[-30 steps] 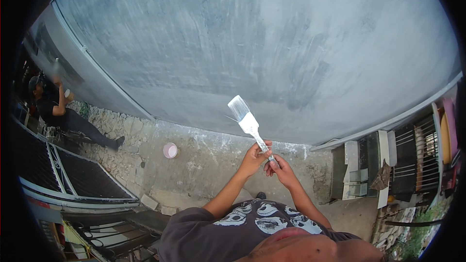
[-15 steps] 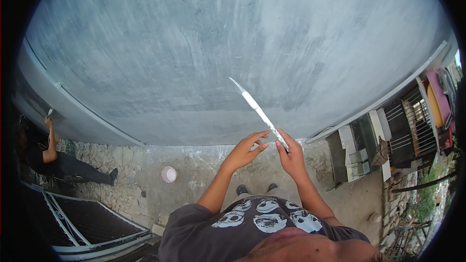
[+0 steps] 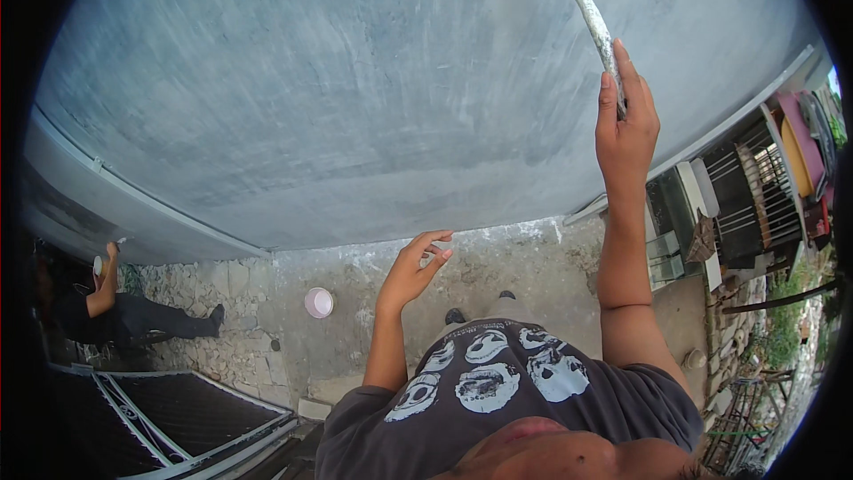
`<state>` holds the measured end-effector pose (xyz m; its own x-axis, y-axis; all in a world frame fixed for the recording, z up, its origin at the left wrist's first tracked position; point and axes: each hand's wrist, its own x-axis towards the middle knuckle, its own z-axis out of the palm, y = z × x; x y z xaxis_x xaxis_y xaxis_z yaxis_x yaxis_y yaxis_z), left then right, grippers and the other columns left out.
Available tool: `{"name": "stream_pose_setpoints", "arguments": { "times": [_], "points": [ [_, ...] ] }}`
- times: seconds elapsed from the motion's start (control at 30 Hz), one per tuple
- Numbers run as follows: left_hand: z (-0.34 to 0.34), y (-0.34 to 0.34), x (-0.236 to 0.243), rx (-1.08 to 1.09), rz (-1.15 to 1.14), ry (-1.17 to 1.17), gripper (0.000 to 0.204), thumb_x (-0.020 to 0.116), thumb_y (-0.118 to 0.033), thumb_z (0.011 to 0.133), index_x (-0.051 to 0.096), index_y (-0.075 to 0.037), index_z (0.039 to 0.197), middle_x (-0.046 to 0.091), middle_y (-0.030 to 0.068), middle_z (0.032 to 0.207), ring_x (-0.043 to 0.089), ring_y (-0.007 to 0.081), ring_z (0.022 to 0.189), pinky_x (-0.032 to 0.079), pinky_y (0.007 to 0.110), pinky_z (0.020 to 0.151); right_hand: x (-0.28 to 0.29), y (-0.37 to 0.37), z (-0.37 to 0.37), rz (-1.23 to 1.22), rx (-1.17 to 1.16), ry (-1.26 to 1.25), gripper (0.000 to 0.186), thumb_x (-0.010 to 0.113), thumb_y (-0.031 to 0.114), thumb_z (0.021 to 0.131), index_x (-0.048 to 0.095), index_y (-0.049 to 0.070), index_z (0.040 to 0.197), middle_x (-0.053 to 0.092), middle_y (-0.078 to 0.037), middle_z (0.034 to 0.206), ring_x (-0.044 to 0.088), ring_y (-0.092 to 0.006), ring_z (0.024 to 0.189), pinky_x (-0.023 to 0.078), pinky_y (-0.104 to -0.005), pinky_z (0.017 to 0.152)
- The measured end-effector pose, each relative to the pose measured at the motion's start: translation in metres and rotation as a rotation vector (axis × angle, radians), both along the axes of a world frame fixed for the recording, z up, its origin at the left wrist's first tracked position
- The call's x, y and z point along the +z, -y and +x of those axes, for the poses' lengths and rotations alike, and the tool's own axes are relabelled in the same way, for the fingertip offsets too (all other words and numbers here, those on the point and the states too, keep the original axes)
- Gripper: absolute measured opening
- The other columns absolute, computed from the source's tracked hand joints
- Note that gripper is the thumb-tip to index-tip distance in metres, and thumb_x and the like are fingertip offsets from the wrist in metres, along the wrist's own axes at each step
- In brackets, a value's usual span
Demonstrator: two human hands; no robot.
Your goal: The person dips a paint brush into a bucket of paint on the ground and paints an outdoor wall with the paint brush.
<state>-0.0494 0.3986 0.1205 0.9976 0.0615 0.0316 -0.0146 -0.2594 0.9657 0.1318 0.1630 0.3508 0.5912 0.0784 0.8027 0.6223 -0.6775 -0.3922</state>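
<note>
While right hand (image 3: 627,135) clamps paintbrush handle (image 3: 599,27), left hand (image 3: 411,274) hangs with grip parted.

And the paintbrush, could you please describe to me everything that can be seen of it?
The paintbrush has a slim handle widening toward the picture's top edge, which cuts off the rest: no bristles show. It looks white, blotched with grey along the handle; its material is unclear. It slants up and leftward before the grey wall; contact with it cannot be told. The person's right grip holds its lower end, thumb on the left.
</note>
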Motion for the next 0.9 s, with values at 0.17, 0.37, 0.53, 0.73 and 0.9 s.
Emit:
{"name": "stream_pose_setpoints", "arguments": {
  "times": [0.17,0.37,0.53,0.73,0.9],
  "points": [
    [-0.020,-0.013,-0.015,0.131,-0.017,0.019,0.038,0.066,-0.023,0.101,0.063,-0.006,0.134,0.071,0.0092,0.127,0.066,0.0174,0.102,0.051,0.033,0.092,-0.079,0.003,0.011,-0.087,-0.025,-0.132,0.044,0.059,0.019,0.104,0.056,0.017,0.149,0.060,-0.010,0.088,0.060,-0.0265,0.074,0.049,-0.0395,0.069],
    [-0.035,-0.023,-0.042,0.204,-0.063,-0.025,0.038,0.067,-0.026,0.101,0.063,-0.006,0.133,0.072,0.0083,0.125,0.066,0.0157,0.098,0.051,0.033,0.090,-0.241,0.019,-0.020,-0.398,-0.038,-0.622,0.043,0.060,0.018,0.100,0.057,0.011,0.143,0.067,-0.020,0.098,0.068,-0.0412,0.088,0.054,-0.0507,0.074],
    [-0.019,-0.021,-0.036,0.147,-0.006,-0.049,0.038,0.068,-0.028,0.100,0.065,-0.006,0.131,0.072,0.0078,0.124,0.067,0.0161,0.095,0.051,0.033,0.090,-0.278,0.029,-0.005,-0.473,-0.008,-0.737,0.039,0.057,0.024,0.102,0.060,0.009,0.138,0.067,-0.022,0.097,0.069,-0.0429,0.089,0.056,-0.0534,0.077],
    [0.009,-0.013,-0.033,0.091,0.066,-0.045,0.037,0.069,-0.026,0.099,0.065,-0.007,0.131,0.072,0.0066,0.121,0.066,0.0154,0.093,0.051,0.033,0.089,-0.077,0.024,0.000,-0.021,0.067,-0.282,0.040,0.061,0.021,0.103,0.060,0.011,0.142,0.066,-0.014,0.090,0.066,-0.0318,0.076,0.052,-0.0422,0.067],
    [0.023,0.006,-0.030,0.036,0.019,-0.027,0.036,0.069,-0.025,0.099,0.065,-0.008,0.131,0.072,0.0059,0.121,0.065,0.0145,0.093,0.050,0.033,0.090,-0.044,0.017,-0.005,0.083,0.025,-0.050,0.046,0.063,0.019,0.102,0.056,0.011,0.147,0.063,-0.012,0.085,0.062,-0.0294,0.066,0.049,-0.0393,0.059]
  ]
}}
